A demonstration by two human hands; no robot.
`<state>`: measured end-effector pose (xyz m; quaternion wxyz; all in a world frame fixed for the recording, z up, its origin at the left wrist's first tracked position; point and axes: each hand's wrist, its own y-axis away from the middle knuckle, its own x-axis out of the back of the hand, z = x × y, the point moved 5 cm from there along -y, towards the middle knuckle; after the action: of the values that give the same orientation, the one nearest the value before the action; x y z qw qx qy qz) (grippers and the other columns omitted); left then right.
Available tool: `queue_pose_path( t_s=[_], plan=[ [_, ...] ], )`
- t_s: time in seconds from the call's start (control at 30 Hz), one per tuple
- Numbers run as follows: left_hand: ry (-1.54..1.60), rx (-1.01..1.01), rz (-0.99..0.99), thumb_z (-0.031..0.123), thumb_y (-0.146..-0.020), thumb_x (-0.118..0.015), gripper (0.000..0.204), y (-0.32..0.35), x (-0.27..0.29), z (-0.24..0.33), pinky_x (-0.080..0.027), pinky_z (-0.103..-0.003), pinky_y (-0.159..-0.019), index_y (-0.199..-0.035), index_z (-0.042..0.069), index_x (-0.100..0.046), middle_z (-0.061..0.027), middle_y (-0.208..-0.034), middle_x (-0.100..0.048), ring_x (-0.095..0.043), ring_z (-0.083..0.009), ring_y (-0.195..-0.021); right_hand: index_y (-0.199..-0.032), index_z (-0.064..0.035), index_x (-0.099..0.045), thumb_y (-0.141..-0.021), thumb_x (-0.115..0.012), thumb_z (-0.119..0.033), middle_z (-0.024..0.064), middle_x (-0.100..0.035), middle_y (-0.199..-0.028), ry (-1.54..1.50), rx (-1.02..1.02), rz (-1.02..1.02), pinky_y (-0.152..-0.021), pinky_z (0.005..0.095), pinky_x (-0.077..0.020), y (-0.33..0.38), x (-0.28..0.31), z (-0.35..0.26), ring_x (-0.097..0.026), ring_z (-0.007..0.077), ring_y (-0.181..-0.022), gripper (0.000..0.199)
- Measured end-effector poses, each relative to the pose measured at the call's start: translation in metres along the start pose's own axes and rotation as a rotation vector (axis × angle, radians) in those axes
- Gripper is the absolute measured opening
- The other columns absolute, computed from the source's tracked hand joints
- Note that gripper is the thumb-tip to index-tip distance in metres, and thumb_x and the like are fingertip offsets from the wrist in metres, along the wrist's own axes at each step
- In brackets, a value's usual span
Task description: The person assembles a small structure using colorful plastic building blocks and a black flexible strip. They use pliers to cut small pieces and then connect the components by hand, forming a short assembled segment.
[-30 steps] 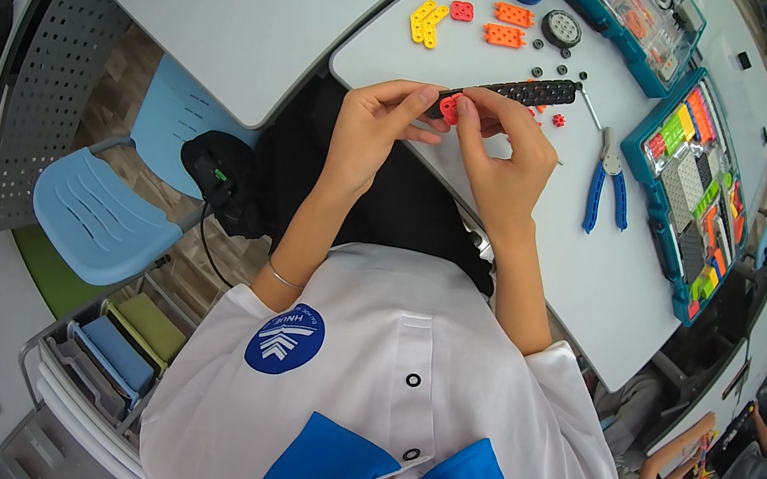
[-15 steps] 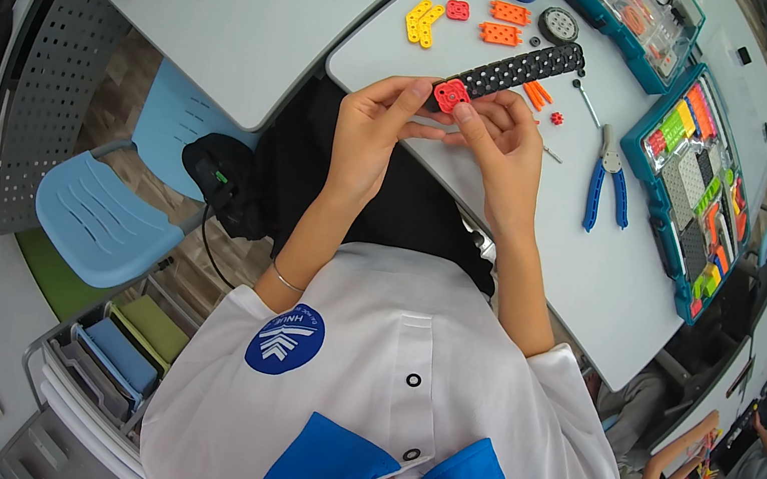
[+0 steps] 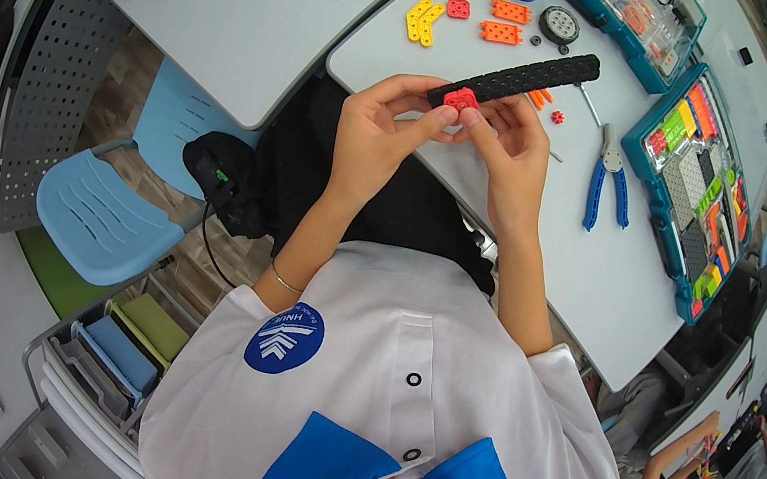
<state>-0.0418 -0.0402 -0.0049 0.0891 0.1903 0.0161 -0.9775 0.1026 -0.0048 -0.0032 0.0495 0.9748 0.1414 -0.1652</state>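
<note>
Now left hand (image 3: pixel 375 137) joins right hand (image 3: pixel 513 160) pinching the red plate (image 3: pixel 461 97), apparently steadying it at the eight-o'clock end of the black beam (image 3: pixel 532 77).

The black strip (image 3: pixel 522 78) at upper centre looks like matt plastic, pitted and rough; the red plate (image 3: pixel 462 98), smoother plastic. Right of centre, the pliers (image 3: pixel 607 165) join metal to blue plastic. The lower-centre shirt (image 3: pixel 500 391) is matt cloth, the tabletop (image 3: pixel 589 284) smooth.

In my head view, I see the left hand (image 3: pixel 371 141) and the right hand (image 3: pixel 512 151) pinching a red plate (image 3: pixel 462 98) at one end of a black perforated beam (image 3: pixel 529 76).
</note>
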Motion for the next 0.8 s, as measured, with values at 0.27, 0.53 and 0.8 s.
queue_pose_path(
  t_s=[0.27, 0.53, 0.8],
  plan=[
    [-0.151, -0.125, 0.028, -0.004, -0.087, -0.071, 0.03, 0.005, -0.005, 0.008, -0.064, -0.029, -0.078, -0.116, -0.01, -0.064, -0.0129, -0.108, -0.068, -0.068, -0.0157, -0.096, -0.117, 0.0065, -0.06, -0.09, -0.07, 0.002, 0.0134, -0.066, -0.112, -0.032, 0.044, -0.014, -0.084, 0.0322, -0.0581, 0.003, 0.001, 0.0, -0.064, 0.0175, -0.103, 0.028],
    [-0.341, -0.412, 0.0, -0.011, -0.08, -0.072, 0.033, 0.014, -0.011, 0.029, -0.063, -0.028, -0.077, -0.113, -0.007, -0.067, -0.0132, -0.108, -0.067, -0.071, -0.0181, -0.094, -0.121, 0.0087, -0.057, -0.09, -0.067, 0.007, 0.0155, -0.064, -0.118, -0.109, 0.174, -0.058, -0.092, 0.0343, -0.0556, 0.01, -0.002, -0.006, -0.065, 0.0208, -0.107, 0.033],
    [-0.399, -0.437, -0.015, -0.012, -0.081, -0.072, 0.03, 0.016, -0.011, 0.029, -0.06, -0.025, -0.077, -0.111, -0.008, -0.067, -0.0122, -0.106, -0.066, -0.069, -0.0159, -0.095, -0.122, 0.0085, -0.056, -0.091, -0.069, 0.005, 0.0147, -0.065, -0.117, -0.107, 0.171, -0.052, -0.09, 0.0334, -0.0548, 0.011, -0.001, -0.001, -0.067, 0.0204, -0.105, 0.034]
  ],
)
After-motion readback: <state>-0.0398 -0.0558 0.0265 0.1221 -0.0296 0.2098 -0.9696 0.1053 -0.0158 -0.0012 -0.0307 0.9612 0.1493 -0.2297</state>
